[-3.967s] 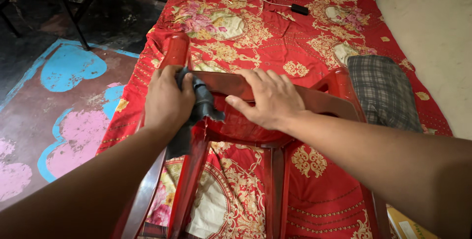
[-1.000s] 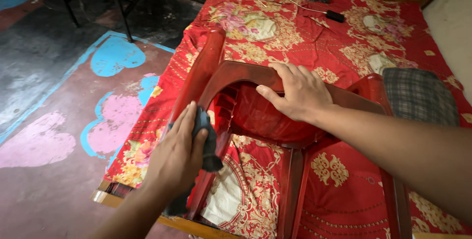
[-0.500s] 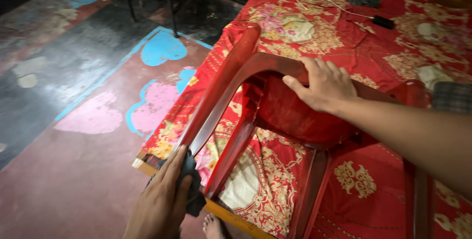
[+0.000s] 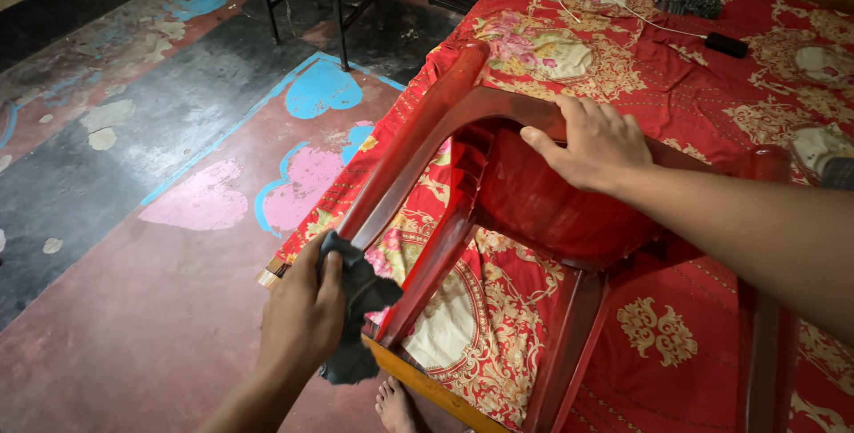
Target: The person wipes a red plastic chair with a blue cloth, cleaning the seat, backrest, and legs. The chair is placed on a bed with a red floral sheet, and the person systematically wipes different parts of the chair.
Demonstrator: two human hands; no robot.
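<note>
Wiping the leg of the overturned red plastic chair lying on the red floral bedspread, left hand clenched around a dark cloth, right hand spread flat, bracing the frame; likely needing firm strokes along the leg next.

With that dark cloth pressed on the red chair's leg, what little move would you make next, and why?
Probably slide the left hand and its dark cloth back up the chair leg. The cloth sits near the leg's lower end, a long stretch lies above it, and the right hand braces the upturned red chair on the bed.
</note>
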